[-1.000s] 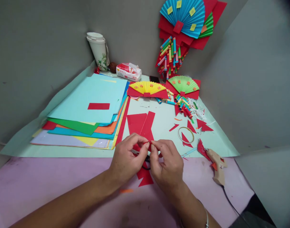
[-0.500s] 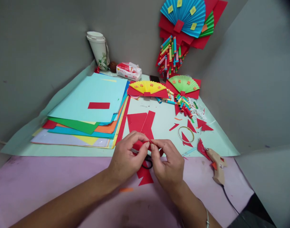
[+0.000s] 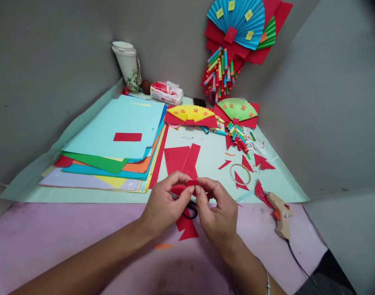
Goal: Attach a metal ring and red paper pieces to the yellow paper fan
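Between the fingertips of both hands is a small strip of red paper point(image 3: 193, 183), bent or curled. My left hand point(image 3: 169, 196) pinches its left end, thumb against forefinger. My right hand point(image 3: 217, 203) pinches the right end the same way. Below the hands lie scissors with black handles point(image 3: 191, 213), partly hidden by the fingers. They rest over a cut red paper piece point(image 3: 187, 231) with a notched end. Just beyond the hands lies a larger folded red paper point(image 3: 178, 157).
A stack of coloured paper point(image 3: 110, 123) with a red strip point(image 3: 127, 137) on top lies left. To the right are a tape roll point(image 3: 240, 175), red scraps point(image 3: 263, 162) and a corded glue gun point(image 3: 281, 213). Yellow point(image 3: 190, 111) and green point(image 3: 237, 108) paper fans stand behind.
The red strip between my fingertips has turned, so more of its flat face shows above the thumbs. Both hands keep nearly the same place.
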The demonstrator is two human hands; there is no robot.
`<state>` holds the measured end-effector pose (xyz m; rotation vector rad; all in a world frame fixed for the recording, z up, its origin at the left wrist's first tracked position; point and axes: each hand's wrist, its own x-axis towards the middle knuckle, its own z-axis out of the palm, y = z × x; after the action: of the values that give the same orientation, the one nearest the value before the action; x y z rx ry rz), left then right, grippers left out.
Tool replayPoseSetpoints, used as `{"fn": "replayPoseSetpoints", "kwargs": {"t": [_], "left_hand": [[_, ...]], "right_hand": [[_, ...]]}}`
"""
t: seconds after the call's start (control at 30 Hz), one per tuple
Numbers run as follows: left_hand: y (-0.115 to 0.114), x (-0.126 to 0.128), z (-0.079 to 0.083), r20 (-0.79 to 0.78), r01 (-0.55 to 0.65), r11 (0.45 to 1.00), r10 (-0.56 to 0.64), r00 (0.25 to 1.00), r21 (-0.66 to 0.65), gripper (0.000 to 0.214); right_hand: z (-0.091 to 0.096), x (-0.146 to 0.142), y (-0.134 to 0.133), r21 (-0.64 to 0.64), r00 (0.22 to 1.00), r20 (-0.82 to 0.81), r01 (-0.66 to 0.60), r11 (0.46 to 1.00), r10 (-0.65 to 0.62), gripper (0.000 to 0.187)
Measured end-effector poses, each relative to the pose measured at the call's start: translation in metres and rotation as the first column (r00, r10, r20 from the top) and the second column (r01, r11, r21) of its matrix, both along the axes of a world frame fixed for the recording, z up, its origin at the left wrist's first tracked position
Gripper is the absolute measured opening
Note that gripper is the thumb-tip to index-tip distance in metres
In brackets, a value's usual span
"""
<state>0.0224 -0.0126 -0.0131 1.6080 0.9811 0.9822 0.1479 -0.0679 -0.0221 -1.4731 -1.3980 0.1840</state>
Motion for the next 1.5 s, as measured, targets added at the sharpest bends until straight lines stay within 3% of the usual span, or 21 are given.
{"fn": "replayPoseSetpoints", "kwargs": {"t": [0.2,0.53,0.83,1.07,1.3,1.5], "left_hand": [[-0.001,0.000,-0.005,0.051,-0.004,1.000,0.003,0.999,0.002,0.005],[-0.003,0.000,-0.007,-0.102,-0.005,0.957,0.036,0.994,0.289,0.011],[-0.003,0.001,-0.004,-0.089,0.018,0.957,0.008,0.996,0.291,0.014],[-0.005,0.001,-0.006,-0.061,-0.011,0.945,0.033,0.998,0.327,0.014],[-0.007,0.001,-0.002,-0.033,-0.032,0.978,0.040,0.999,0.206,0.009],[0.001,0.001,0.003,0.072,-0.014,0.998,0.019,0.997,-0.069,0.007]], "right_hand": [[0.003,-0.001,-0.001,-0.018,0.999,-0.039,0.020,1.000,-0.021,0.016],[0.008,-0.001,0.000,-0.120,0.988,-0.150,0.018,0.993,-0.036,0.008],[0.011,-0.002,0.001,-0.145,0.965,-0.261,-0.004,0.989,-0.034,0.008],[0.011,-0.004,0.001,-0.176,0.901,-0.434,-0.069,0.982,-0.014,0.006],[0.011,-0.004,0.001,-0.205,0.858,-0.514,-0.132,0.970,0.008,0.004],[0.009,0.003,0.002,-0.163,0.940,-0.340,-0.101,0.981,0.041,0.009]]}}
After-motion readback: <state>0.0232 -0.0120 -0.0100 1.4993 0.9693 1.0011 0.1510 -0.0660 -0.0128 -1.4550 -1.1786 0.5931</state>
